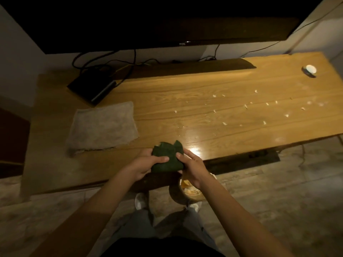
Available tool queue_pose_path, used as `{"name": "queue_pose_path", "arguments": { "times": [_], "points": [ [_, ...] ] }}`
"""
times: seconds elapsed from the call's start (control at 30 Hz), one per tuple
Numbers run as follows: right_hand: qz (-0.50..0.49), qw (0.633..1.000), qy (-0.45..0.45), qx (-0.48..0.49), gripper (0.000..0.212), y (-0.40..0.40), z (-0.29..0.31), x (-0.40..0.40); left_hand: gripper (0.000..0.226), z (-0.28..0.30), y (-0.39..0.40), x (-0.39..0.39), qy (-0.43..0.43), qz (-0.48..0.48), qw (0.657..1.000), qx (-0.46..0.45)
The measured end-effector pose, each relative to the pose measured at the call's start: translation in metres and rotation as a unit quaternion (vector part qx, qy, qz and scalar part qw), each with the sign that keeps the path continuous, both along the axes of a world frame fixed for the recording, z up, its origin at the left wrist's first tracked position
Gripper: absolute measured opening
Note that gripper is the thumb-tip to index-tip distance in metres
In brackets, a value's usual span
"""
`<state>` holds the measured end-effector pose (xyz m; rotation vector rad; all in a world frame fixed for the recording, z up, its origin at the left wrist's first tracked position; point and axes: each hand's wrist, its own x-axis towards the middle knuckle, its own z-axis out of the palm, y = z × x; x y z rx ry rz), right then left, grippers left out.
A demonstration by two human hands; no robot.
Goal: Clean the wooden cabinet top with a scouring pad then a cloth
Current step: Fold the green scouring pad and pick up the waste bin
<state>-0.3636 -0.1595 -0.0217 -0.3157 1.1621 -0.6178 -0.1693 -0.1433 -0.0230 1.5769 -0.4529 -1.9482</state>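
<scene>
The scouring pad (166,157), dark green, sits low centre of the frame, gripped by both the left hand (146,165) and right hand (191,167) above the bench (185,101) edge; pale crumbs (267,103) lie towards the upper right, nearer the right hand.

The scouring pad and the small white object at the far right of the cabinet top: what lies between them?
In the head view, scattered pale crumbs lie on the wooden cabinet top between the scouring pad, held in both hands, and the white object.

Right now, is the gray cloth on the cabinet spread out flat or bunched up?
Spread out flat. The gray cloth lies open as one wide rectangle on the wooden cabinet top, untouched. Both hands hold the green scouring pad instead.
</scene>
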Motion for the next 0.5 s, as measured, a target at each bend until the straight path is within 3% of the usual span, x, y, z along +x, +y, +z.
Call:
{"name": "queue_pose_path", "arguments": {
  "times": [0.27,0.5],
  "points": [
    [0.016,0.995,0.075,-0.067,0.046,-0.029,-0.012,-0.121,0.039,-0.023,-0.022,-0.128,-0.059,0.027,0.998,0.000],
    [0.097,0.966,0.202,-0.125,0.049,-0.067,-0.040,-0.164,0.046,-0.036,-0.038,-0.178,-0.149,0.068,0.985,-0.053]
  ]
}}
